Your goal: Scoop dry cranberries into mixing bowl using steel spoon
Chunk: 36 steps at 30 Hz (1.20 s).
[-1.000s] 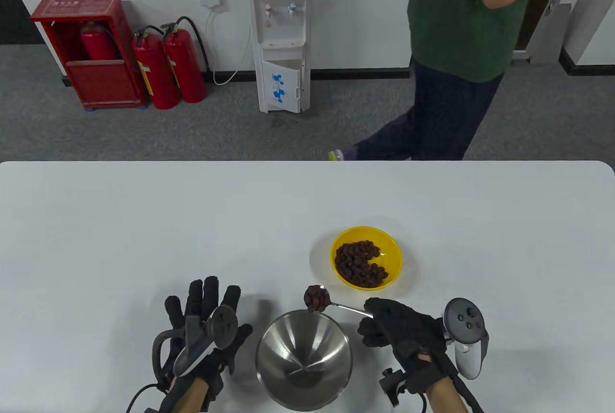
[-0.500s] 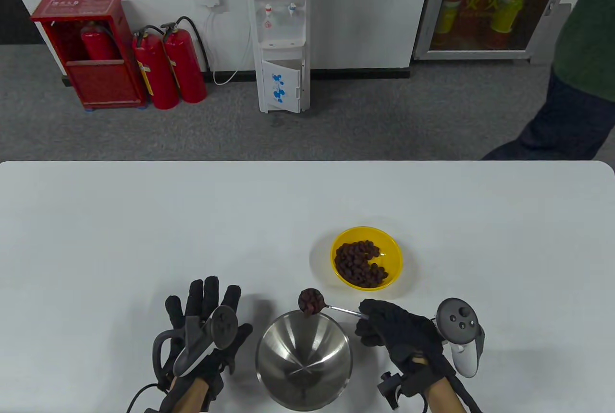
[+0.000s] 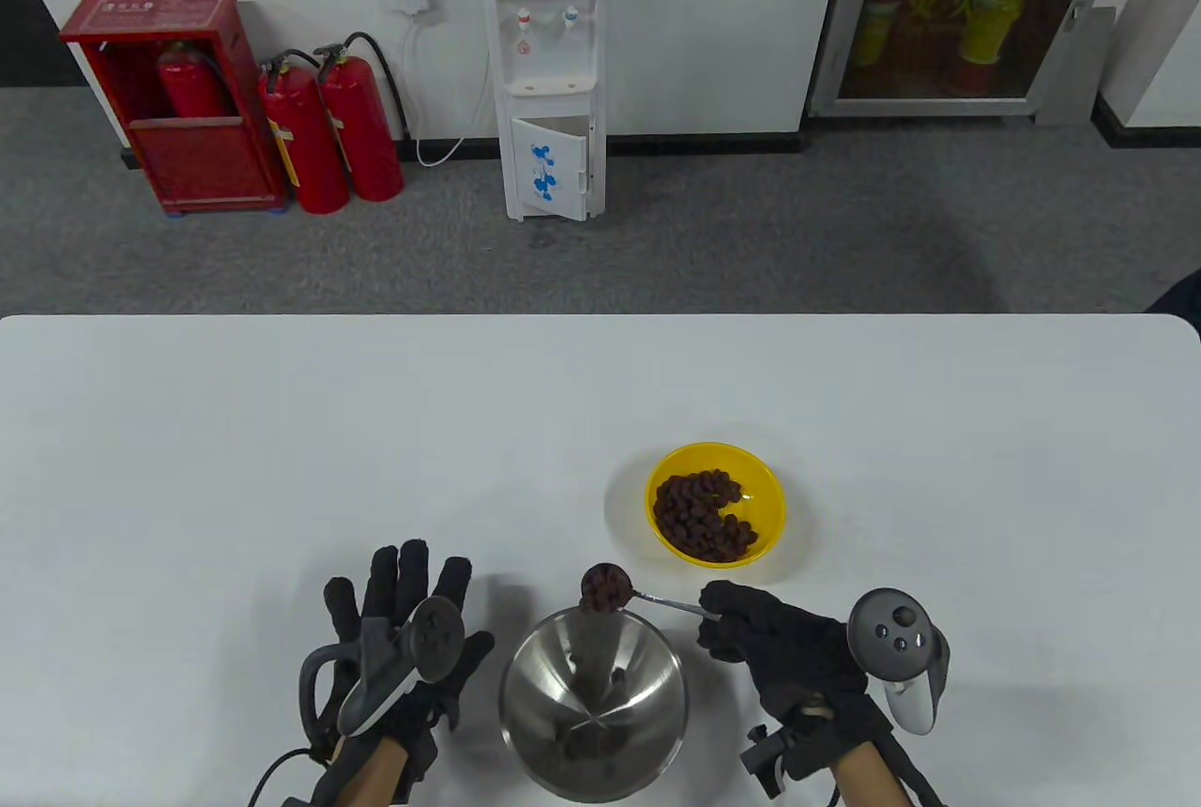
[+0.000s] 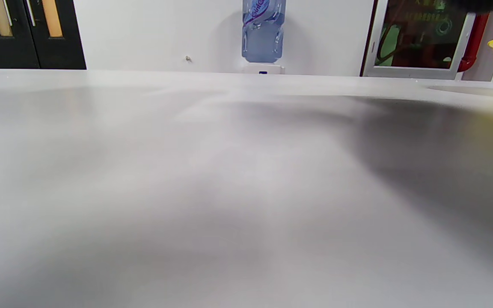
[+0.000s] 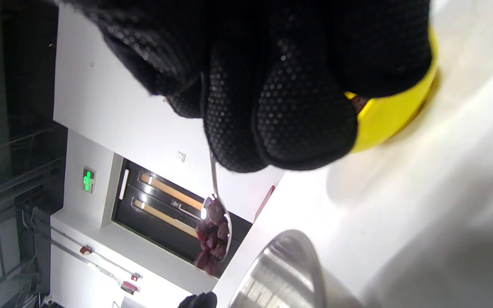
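- Surroundings, beyond the white table: one water dispenser, three red extinguishers — one inside a red cabinet.
- Bowls, two: yellow bowl of dry cranberries; steel mixing bowl nearer, between the hands.
- Steel spoon, one: tilted, cranberries spilling over the mixing bowl's far rim.
- Right hand: clenched, grips the spoon handle.
- Left hand: fingers spread flat on the table, holding nothing.

i see black dotted fingers, a yellow bowl beyond them, dark red cranberries, silver steel spoon.
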Motion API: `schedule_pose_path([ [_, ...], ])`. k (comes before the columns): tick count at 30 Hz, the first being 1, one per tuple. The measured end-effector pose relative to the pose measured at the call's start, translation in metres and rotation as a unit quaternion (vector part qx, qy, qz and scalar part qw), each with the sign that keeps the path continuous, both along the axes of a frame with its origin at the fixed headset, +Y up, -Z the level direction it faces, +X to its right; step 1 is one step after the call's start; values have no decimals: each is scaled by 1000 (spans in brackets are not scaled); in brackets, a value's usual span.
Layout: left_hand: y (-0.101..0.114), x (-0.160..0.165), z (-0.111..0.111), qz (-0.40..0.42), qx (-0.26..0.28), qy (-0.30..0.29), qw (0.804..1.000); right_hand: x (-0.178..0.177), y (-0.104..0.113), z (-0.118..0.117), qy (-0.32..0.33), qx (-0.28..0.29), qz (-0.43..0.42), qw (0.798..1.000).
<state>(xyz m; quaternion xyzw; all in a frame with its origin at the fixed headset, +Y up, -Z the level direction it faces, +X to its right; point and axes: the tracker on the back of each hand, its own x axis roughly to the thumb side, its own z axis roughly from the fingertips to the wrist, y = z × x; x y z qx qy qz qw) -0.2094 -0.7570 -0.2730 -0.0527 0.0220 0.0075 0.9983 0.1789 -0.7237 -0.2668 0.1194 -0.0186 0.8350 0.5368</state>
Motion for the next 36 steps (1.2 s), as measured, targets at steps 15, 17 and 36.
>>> schedule_pose_path([
  [15,0,2,0,-3,9,-8,1000,-3,10,7,0,124,93,988],
  [17,0,2,0,-3,9,-8,1000,-3,10,7,0,122,95,988],
  [36,-1,1,-1,1,4,-7,1000,11,29,-12,-241,139,134,951],
])
